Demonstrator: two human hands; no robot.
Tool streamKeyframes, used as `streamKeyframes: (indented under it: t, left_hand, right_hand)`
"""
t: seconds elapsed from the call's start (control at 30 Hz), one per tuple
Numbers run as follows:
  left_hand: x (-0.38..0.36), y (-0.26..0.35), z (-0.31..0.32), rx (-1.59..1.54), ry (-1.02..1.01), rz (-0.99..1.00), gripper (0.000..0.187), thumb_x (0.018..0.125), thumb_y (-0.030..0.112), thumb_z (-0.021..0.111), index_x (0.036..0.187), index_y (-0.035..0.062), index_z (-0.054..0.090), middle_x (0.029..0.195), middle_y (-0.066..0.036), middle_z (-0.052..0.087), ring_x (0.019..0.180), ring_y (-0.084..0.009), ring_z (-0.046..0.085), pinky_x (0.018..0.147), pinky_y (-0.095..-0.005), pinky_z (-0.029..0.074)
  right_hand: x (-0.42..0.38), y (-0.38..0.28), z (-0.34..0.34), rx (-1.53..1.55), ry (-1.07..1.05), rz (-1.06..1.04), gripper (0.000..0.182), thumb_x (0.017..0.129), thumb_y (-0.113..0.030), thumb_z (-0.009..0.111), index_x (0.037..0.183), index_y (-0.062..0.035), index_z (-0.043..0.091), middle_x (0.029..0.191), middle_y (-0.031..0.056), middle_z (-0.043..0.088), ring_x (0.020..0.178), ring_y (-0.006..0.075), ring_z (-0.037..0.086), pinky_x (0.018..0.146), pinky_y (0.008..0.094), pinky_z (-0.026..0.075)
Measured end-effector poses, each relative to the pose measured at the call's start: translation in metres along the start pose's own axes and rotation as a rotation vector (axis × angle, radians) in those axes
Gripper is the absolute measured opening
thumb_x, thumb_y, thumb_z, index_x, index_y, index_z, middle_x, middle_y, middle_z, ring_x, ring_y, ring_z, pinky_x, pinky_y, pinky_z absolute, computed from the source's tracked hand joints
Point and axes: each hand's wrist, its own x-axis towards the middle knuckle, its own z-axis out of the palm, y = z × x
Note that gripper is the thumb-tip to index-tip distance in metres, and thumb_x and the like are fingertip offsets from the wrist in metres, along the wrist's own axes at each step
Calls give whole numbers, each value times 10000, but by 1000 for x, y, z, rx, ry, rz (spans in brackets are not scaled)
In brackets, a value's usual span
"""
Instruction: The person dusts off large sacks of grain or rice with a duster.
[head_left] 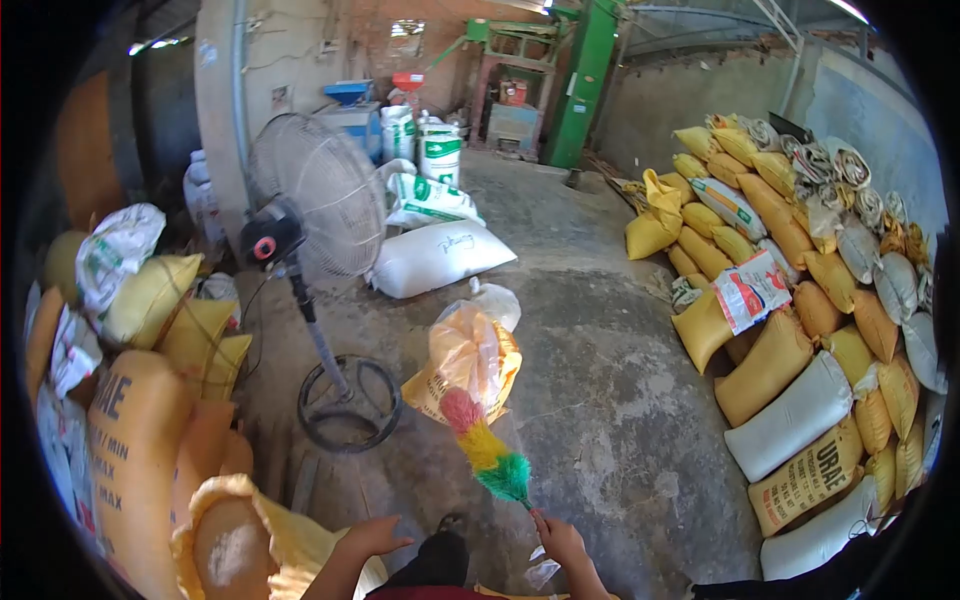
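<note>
My right hand [560, 538] is wrapped round the thin handle of a feather duster [487, 450], fluffy in bands of red, yellow and green. Its red tip overlaps a yellow sack [430, 392] with a clear plastic bag [468, 340] on top, standing on the floor ahead of me. My left hand [375, 536] holds nothing; its fingers are stretched out. Just left of that hand stands an open yellow sack [285, 535] with pale brown loose contents [232, 535].
A pedestal fan [315, 195] on a round base [392, 410] stands ahead on the left. Stacked sacks [765, 365] line the right wall; upright orange sacks [135, 440] crowd the left. Farther back lie white sacks [440, 258] near a green machine post [580, 90].
</note>
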Motion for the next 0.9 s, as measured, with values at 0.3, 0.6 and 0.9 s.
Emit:
streamKeyframes:
  t: [0.3, 0.6, 0.9]
  left_hand:
    - [214, 66, -106, 133, 45, 1, 707, 739, 499, 545, 1227, 8, 401, 1102, -201, 534, 1040, -330, 500, 856, -418, 399]
    - [413, 180, -192, 267, -51, 283, 643, 741, 526, 517, 1111, 0, 483, 1033, -219, 559, 981, -350, 527, 821, -404, 418]
    - [634, 316, -231, 302, -238, 301, 679, 747, 551, 504, 1119, -17, 481, 1023, -241, 557, 973, -356, 530, 838, -397, 407]
  right_hand:
    - [188, 9, -83, -39, -52, 78, 509, 859, -489, 324, 840, -61, 599, 841, 200, 600, 820, 378, 564, 734, 457, 437]
    - [328, 65, -182, 178, 110, 135, 416, 850, -434, 393, 826, -73, 597, 811, 190, 598, 791, 375, 563, 696, 449, 440]
    - [526, 177, -330, 124, 77, 301, 583, 836, -572, 290, 846, -90, 617, 843, 196, 607, 831, 379, 568, 739, 451, 444]
